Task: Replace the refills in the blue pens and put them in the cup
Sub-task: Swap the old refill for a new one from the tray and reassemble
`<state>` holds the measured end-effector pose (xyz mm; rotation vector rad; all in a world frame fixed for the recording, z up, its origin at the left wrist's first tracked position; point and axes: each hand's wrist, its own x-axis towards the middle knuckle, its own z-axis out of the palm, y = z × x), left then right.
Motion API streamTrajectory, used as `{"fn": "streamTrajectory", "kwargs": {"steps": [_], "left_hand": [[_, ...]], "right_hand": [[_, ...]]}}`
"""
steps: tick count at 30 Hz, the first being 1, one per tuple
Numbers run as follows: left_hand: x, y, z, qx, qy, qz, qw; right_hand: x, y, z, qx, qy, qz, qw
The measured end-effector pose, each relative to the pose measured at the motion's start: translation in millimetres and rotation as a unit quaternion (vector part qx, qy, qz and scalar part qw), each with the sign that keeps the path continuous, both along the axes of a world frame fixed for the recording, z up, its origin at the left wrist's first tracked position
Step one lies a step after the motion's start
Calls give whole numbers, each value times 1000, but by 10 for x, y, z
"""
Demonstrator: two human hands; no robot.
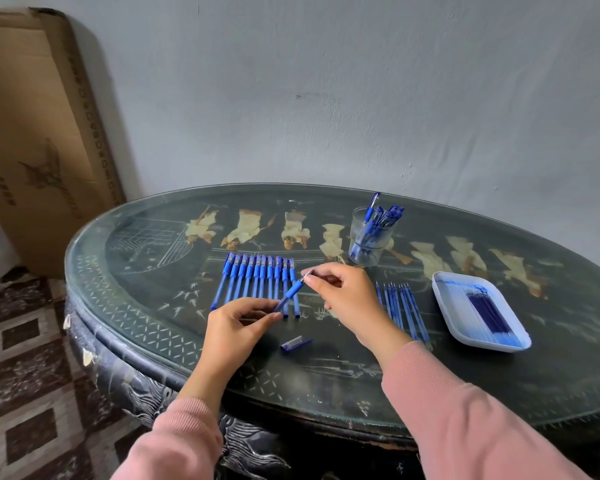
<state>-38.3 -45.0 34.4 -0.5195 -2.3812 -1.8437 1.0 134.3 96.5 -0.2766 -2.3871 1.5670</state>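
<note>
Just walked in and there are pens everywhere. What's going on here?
A person holds one blue pen above the table: the left hand grips the barrel, the right hand pinches the tip end. A loose cap lies near the hands. A row of capped pens lies behind, refills lie to the right beside a tray of more, and the cup holds several pens.
</note>
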Motion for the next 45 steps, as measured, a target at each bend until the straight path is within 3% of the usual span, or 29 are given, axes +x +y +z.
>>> {"fn": "streamTrajectory", "kwargs": {"steps": [3,6,11,15,18,23,28,32,45], "left_hand": [[-4,5,-5,2,-1,3,1000],[0,6,2,9,-11,1,1000],[3,9,6,13,-8,2,1000],[17,17,20,17,-12,5,1000],[21,14,26,18,-10,5,1000],[15,5,16,15,-9,5,1000],[3,8,-1,17,0,3,1000],[-6,11,-12,24,-6,7,1000],[-16,21,-38,25,-1,24,999]], "right_hand": [[9,-17,4,-4,7,-30,1000],[6,-8,1,-51,-2,16,999],[9,-30,-2,-25,-4,-17,1000],[20,-34,-12,-37,3,25,999],[22,-69,-29,-3,8,-26,1000],[16,-65,-19,-50,4,21,999],[-4,-105,-58,-11,14,-43,999],[-2,-99,-41,-54,14,1,998],[-60,-152,-72,8,5,-35,999]]}}
